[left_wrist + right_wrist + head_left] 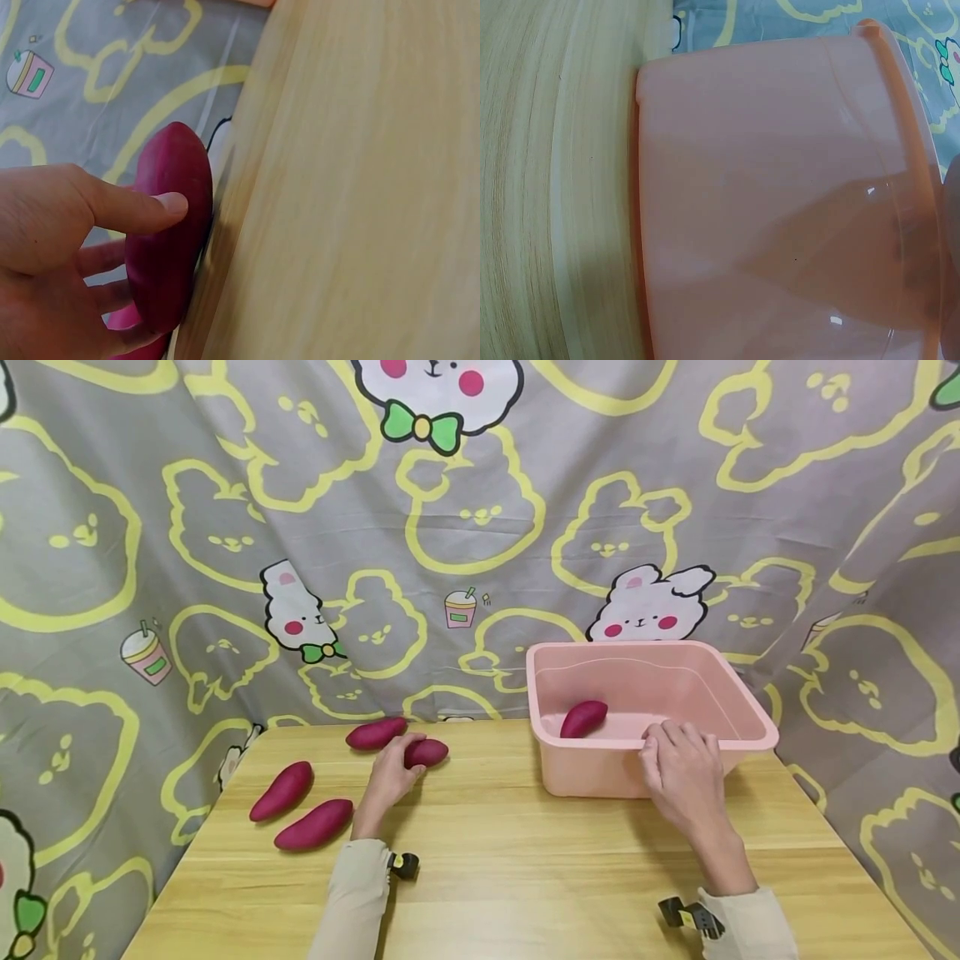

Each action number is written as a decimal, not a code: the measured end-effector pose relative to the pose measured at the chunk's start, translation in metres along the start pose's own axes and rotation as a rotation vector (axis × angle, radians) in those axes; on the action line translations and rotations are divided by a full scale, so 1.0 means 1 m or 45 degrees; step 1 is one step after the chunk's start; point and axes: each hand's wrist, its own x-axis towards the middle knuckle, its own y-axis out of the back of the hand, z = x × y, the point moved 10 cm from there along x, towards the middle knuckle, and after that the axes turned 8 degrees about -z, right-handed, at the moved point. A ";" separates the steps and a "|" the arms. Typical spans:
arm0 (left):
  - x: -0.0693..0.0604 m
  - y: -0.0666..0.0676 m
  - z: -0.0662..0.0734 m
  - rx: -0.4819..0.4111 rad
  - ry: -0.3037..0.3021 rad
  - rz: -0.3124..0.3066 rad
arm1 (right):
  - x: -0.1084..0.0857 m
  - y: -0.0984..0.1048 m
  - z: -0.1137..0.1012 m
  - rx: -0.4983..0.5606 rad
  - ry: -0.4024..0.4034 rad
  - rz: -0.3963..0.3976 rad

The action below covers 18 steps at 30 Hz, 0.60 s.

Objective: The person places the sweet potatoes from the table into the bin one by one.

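My left hand [392,770] holds a purple-red sweet potato [431,752] at the back of the table. In the left wrist view, the thumb lies across that sweet potato [171,240] and the fingers go round its other side. A second sweet potato [371,734] lies just behind the hand. My right hand [684,772] grips the front rim of a pink plastic bin [592,770], its fingers over the edge. Inside the bin, toward its left side, lies another sweet potato [584,718]. The right wrist view shows mostly the bin's outer wall [765,165].
Two more sweet potatoes, one upper [282,791] and one lower [314,825], lie on the left of the wooden table [525,868]. A grey curtain [495,543] with yellow bear outlines hangs behind the table's back edge and along both sides.
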 end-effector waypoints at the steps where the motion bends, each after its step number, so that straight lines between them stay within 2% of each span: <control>1: 0.000 0.000 0.000 0.001 0.004 -0.001 | 0.000 0.000 0.000 0.001 0.001 0.000; 9: -0.001 0.001 -0.002 -0.024 0.008 -0.008 | 0.000 0.001 -0.001 0.002 0.006 0.020; 18: -0.003 0.003 -0.002 -0.042 0.006 0.006 | 0.000 0.001 -0.001 -0.001 -0.005 -0.004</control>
